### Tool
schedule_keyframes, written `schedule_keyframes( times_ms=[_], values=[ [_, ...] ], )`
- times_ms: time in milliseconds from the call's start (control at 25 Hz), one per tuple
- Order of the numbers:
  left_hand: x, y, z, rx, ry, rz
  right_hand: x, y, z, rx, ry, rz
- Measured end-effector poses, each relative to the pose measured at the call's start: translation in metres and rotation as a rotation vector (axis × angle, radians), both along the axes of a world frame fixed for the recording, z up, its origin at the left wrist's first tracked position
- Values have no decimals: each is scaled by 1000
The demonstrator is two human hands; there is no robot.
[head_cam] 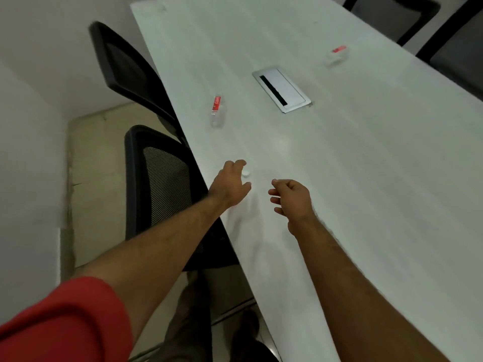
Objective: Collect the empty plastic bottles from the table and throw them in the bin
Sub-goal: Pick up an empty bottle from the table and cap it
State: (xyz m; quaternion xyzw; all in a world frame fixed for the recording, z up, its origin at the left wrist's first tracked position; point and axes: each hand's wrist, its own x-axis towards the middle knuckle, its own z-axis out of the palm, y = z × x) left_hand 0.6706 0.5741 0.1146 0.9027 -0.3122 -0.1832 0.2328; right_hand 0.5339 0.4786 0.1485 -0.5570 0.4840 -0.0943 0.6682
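Observation:
A clear plastic bottle with a red label (217, 112) lies on the white table (339, 178) near its left edge. A second clear red-labelled bottle (336, 54) lies far off at the right, blurred. My left hand (231, 184) reaches over the table's left edge, thumb and fingers apart on either side of a small white cap (246, 174). A faint clear shape below the hand may be that cap's bottle; I cannot tell. My right hand (290, 198) hovers beside it over the table, fingers loosely curled and holding nothing. No bin is in view.
A metal cable hatch (282, 90) is set into the table's middle. Two black mesh chairs (162, 189) (125, 69) stand tucked against the left edge, and dark chairs (407, 14) stand at the far right. A wall runs close on the left.

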Motion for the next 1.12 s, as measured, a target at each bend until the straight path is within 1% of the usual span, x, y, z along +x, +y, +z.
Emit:
schedule_keyframes(
  times_ms=[80,160,200,280,400,560,680,800,880,1000,1120],
  values=[
    [19,-15,-25,86,-55,-91,19,-7,-15,-9,7,-27],
    [44,-31,-51,121,-99,-207,49,-13,-36,-13,36,-66],
    [54,-35,-59,120,-102,-260,62,-15,-44,-11,49,-90],
    [80,-36,-60,97,-41,-269,90,-15,-58,-25,76,-133],
    [127,-19,-43,-2,95,-139,130,-13,-71,-74,95,-121],
    [204,2,-24,-232,333,217,214,-12,-78,-183,127,-48],
    [244,-1,-16,-346,398,379,278,-10,-76,-300,135,5],
    [276,-14,-17,-438,471,517,337,-19,-80,-429,198,53],
    [295,-22,-20,-480,493,568,376,-26,-85,-511,265,75],
    [317,-29,-19,-567,558,593,413,-30,-92,-561,329,33],
    [330,-32,-15,-608,612,614,411,-27,-93,-497,299,-10]
  ],
)
